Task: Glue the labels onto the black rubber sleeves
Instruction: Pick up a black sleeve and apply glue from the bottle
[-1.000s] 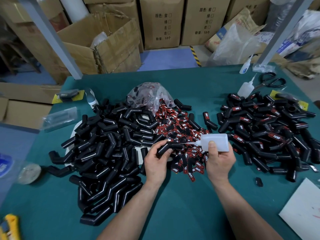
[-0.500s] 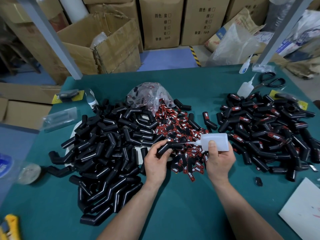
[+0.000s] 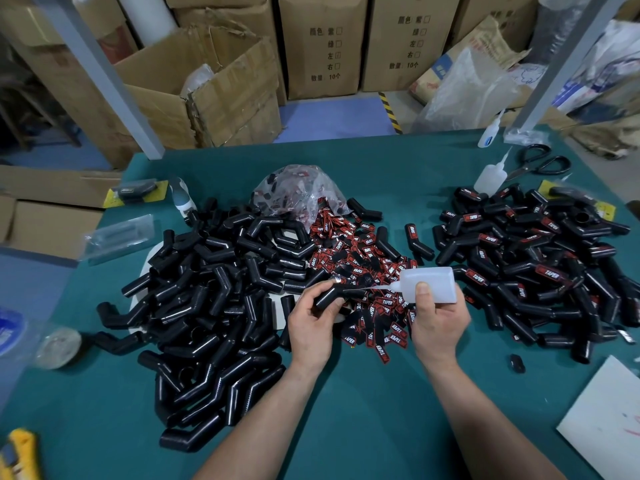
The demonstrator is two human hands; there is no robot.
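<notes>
My left hand [image 3: 310, 323] grips one bent black rubber sleeve [image 3: 330, 294] above the green table [image 3: 363, 427]. My right hand [image 3: 437, 322] holds a white glue bottle [image 3: 429, 283] on its side, its thin nozzle touching the sleeve's upper part. Under both hands lies a heap of red-and-black labels [image 3: 367, 271]. A large pile of bare black sleeves [image 3: 214, 299] fills the left. A pile of labelled sleeves [image 3: 540, 261] lies on the right.
A clear bag of labels [image 3: 298, 190] sits behind the heap. A second glue bottle [image 3: 490, 176] and scissors [image 3: 542, 162] lie far right. A white sheet [image 3: 606, 420] lies near right, a tape roll [image 3: 57, 346] at left. Cardboard boxes [image 3: 214, 84] stand beyond the table.
Nothing has visibly changed; both hands stay in place with the nozzle at the sleeve.
</notes>
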